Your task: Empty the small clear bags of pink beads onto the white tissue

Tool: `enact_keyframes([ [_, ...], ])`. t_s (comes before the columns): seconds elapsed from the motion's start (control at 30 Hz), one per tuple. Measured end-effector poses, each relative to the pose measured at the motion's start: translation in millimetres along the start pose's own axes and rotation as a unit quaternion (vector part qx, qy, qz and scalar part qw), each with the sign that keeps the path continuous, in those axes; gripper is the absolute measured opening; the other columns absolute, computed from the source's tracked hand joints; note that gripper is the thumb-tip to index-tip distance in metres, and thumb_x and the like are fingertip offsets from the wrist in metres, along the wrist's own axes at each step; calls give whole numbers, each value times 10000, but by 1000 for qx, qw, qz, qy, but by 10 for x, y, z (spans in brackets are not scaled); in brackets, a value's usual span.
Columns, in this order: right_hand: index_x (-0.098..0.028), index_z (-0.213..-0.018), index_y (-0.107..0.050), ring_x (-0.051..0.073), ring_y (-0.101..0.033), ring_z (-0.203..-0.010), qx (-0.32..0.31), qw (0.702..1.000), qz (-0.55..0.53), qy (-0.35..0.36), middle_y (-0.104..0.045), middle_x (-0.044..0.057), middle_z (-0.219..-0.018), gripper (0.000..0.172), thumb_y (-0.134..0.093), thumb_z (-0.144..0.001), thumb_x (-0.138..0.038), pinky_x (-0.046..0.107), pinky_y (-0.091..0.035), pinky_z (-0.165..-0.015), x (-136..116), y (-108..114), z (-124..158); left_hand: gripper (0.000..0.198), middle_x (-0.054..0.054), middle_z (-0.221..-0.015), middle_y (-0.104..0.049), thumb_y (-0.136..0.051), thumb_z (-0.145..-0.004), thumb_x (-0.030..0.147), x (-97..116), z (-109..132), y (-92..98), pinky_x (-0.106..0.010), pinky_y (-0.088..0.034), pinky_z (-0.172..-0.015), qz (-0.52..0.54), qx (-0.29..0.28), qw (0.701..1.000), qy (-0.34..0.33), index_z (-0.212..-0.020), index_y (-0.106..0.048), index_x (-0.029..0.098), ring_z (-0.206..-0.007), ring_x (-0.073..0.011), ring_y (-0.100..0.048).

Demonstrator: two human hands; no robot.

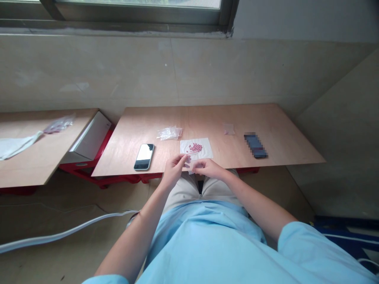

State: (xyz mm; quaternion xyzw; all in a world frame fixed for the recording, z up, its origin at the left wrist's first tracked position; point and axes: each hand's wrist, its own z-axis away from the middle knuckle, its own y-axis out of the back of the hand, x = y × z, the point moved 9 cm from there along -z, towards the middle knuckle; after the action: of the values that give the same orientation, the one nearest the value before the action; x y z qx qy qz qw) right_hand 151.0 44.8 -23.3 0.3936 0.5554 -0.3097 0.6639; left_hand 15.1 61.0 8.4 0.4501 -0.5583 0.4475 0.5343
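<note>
My left hand is at the table's front edge, its thumb and fingertips pinched together. A thin, pale-red strand seems to stretch from those fingertips over a white cloth; whether it is thread or a needle I cannot tell. Just to the right, my right hand has its fingers curled in and closed, close to the left fingertips but apart from them. Whatever it holds is too small to make out. Beyond both hands, a loose pile of small pink beads lies on the cloth.
Clear plastic bags lie behind the cloth to the left, and a small clear bag to the right. A phone is at left, a pixelated dark device at right. Another table stands left. A white cable crosses lower left.
</note>
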Motion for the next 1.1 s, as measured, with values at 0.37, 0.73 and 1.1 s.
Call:
enact_keyframes([
  [0.37, -182, -996, -725, 204, -680, -876, 117, 991, -41, 53, -731, 61, -978, 321, -716, -852, -469, 308, -531, -784, -106, 391, -1, 330, -39, -840, -714, -648, -908, 500, 18, 42, -121, -266, -538, -650, -108, -56, 992, -20, -930, -752, 187, -705, -167, -664],
  [0.73, -180, -924, -711, 164, -625, -772, 157, 985, 15, 72, -707, 31, -906, 283, -674, -874, -456, 260, -483, -700, -163, 504, 0, 326, -50, -928, -701, -703, -863, 503, 36, -15, -32, -337, -614, -737, -76, -17, 997, -23, -925, -720, 184, -793, -198, -687],
  [1.1, -193, -920, -716, 172, -639, -819, 153, 982, 57, 96, -717, 30, -912, 195, -683, -873, -380, 274, -490, -740, -270, 413, 16, 235, -39, -909, -692, -647, -922, 441, 58, 26, -100, -291, -576, -702, -152, -58, 985, -60, -920, -706, 213, -774, -184, -675],
])
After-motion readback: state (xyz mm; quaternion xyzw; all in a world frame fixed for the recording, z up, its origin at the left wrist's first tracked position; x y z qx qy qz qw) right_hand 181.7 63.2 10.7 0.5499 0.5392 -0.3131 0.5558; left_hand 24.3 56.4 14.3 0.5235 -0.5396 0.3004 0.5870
